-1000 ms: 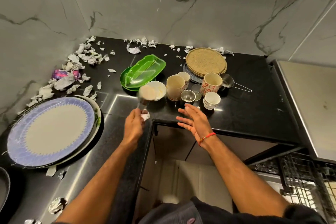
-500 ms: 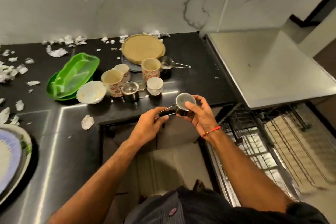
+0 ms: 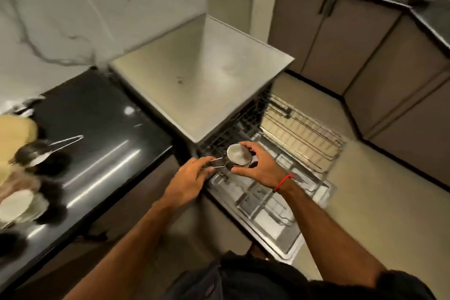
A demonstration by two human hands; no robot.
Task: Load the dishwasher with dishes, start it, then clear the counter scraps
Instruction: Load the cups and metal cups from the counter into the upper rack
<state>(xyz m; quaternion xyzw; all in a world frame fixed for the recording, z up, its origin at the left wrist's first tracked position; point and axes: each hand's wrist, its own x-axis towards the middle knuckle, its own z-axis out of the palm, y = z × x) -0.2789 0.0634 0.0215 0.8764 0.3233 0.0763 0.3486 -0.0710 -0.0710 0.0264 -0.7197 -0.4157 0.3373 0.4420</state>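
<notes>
Fingers of right hand (image 3: 261, 169) grip steel cup (image 3: 238, 155), left hand (image 3: 188, 179) pinching its handle, above open dishwasher rack (image 3: 302, 129).

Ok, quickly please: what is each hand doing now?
Left hand: pinches the wire handle of the small steel cup.
Right hand: grips the same cup's body.

Home kitchen: black counter (image 3: 102, 129), marble-look wall (image 3: 73, 7), open dishwasher (image 3: 280, 178), cabinets (image 3: 341, 39) lining the floor.
</notes>
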